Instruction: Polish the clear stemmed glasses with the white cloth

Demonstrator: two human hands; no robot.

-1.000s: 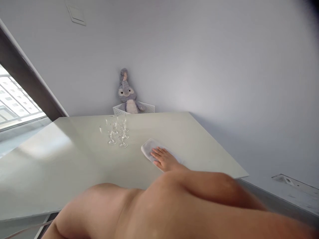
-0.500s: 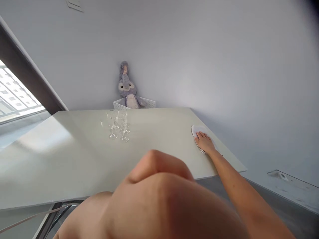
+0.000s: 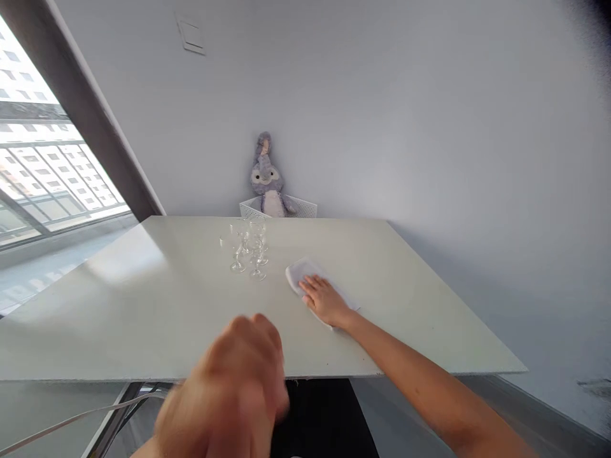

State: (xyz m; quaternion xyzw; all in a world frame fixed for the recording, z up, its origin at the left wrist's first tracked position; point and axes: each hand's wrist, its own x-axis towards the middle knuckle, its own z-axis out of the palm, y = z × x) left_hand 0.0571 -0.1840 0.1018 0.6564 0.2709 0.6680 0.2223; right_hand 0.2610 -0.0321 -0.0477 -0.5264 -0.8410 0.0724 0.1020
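Observation:
My right hand [image 3: 324,299] presses flat on a folded white cloth [image 3: 300,270] on the white table [image 3: 191,331], its fingers spread over the cloth. Close to the camera at the lower middle is my left hand [image 3: 238,375], blurred and raised, with its fingers curled in. Whatever it may hold cannot be made out. Several clear stemmed glasses [image 3: 258,245] stand in a group left of the cloth, apart from it.
Behind the table's back edge, a grey plush toy [image 3: 273,202] sits in a white basket [image 3: 305,208] against the wall. A window [image 3: 52,165] is at the left. A pale cable [image 3: 71,421] runs below the table's front edge.
My right hand and the cloth have moved left from the table's right side to near its middle. My left hand is lower and farther from the camera. The view has shifted.

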